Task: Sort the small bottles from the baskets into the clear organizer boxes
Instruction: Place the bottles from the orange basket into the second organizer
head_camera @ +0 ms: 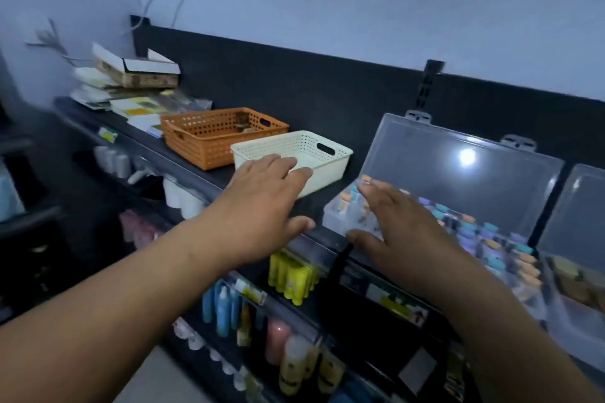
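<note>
While both my forearms reach in from the lower edge of the frame, the dark shelf runs diagonally from upper left to lower right and carries everything the task concerns. At right of centre stands the clear organizer box, its lid raised against the back panel; its compartments hold rows of small bottles with orange, teal and purple caps. A second clear box, also open, sits just beside it at the right edge. Left of centre, the cream basket touches the orange basket behind it; something small and brownish lies in the orange one, too blurred to identify. My left hand is spread flat, fingers over the cream basket's near rim, thumb at the shelf edge, holding nothing. My right hand is likewise spread and empty, hovering over the organizer's near left corner. Below the shelf hang yellow tubes.
</note>
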`<state>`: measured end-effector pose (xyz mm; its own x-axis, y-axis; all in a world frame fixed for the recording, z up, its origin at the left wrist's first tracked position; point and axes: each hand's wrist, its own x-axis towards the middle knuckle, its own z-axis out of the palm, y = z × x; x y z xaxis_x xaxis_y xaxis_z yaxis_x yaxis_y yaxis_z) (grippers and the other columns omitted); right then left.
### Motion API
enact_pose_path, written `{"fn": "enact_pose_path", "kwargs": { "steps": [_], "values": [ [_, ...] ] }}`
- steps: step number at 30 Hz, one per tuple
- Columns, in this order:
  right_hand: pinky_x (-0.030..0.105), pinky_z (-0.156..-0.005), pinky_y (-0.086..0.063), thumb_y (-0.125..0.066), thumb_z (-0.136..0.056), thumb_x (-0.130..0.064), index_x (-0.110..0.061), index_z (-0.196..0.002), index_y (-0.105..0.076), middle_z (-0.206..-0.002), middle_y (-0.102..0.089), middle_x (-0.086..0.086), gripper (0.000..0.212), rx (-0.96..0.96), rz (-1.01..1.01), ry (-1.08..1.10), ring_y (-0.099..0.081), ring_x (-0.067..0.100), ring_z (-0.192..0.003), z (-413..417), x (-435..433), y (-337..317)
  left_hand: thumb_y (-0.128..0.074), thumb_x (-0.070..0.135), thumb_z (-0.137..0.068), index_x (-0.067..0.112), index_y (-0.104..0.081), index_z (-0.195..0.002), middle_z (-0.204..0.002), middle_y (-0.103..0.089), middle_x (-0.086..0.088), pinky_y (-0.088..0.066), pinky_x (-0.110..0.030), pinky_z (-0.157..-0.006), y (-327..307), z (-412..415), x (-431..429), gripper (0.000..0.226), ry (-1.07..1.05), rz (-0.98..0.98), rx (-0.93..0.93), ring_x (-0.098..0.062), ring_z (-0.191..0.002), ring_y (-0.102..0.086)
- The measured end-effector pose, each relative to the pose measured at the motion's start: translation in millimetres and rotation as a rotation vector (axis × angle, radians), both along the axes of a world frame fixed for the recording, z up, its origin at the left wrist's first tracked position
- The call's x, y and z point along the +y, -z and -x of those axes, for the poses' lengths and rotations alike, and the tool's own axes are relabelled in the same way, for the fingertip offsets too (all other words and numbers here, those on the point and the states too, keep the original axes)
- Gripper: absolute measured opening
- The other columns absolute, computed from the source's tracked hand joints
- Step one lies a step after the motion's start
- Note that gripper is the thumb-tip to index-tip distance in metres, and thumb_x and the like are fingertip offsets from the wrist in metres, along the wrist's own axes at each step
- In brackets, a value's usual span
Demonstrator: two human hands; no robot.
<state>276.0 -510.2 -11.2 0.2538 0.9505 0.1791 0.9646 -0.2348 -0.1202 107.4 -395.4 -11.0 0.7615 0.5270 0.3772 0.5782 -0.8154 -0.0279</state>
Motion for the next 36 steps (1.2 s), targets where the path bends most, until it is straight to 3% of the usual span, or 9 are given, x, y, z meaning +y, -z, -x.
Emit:
{"fn": "enact_pose_path", "kwargs": {
  "steps": [12,20,26,36],
  "values": [
    [0.033,-0.119,-0.009,-0.046,-0.095,-0.05,-0.026,-0.154,-0.01,-0.162,-0.009,-0.003,0.073,-0.001,0.049,-0.065,-0.007,0.015,-0.148,75.0,148.4,-28.7,-0.049,0.06,-0.086,0.026,-0.021,-0.149,-0.155,-0.024,0.001,-0.018,-0.036,-0.117,-14.0,108.8,142.0,0.077,-0.155,0.118,-0.005,-0.018,-0.143,-0.02],
    [0.038,-0.114,-0.03,-0.056,-0.092,-0.046,-0.027,-0.151,-0.024,-0.157,-0.025,-0.006,0.069,0.067,-0.026,-0.085,-0.028,0.018,-0.142,44.6,264.9,-36.8,-0.054,0.056,-0.086,0.024,-0.022,-0.149,-0.151,-0.03,0.002,-0.025,-0.035,-0.114,-21.9,94.2,248.2,0.077,-0.181,0.109,0.007,-0.018,-0.139,-0.027],
    [0.041,-0.093,-0.05,-0.062,-0.086,-0.048,-0.032,-0.139,-0.04,-0.138,-0.046,-0.006,0.059,0.122,0.039,-0.058,-0.053,0.016,-0.116,18.3,361.4,-31.6,-0.058,0.052,-0.086,0.025,-0.026,-0.147,-0.145,-0.039,-0.001,-0.034,-0.034,-0.106,-27.0,70.0,333.0,0.074,-0.17,0.131,0.017,-0.02,-0.132,-0.037],
    [0.034,-0.091,-0.047,-0.062,-0.088,-0.046,-0.027,-0.143,-0.038,-0.137,-0.046,-0.001,0.063,0.122,0.119,0.041,-0.051,0.02,-0.118,7.5,479.6,-14.0,-0.065,0.046,-0.081,0.027,-0.037,-0.138,-0.133,-0.048,0.0,-0.043,-0.04,-0.1,-15.6,3.3,468.8,0.066,0.037,0.083,0.09,-0.021,-0.122,-0.047]
  ]
}}
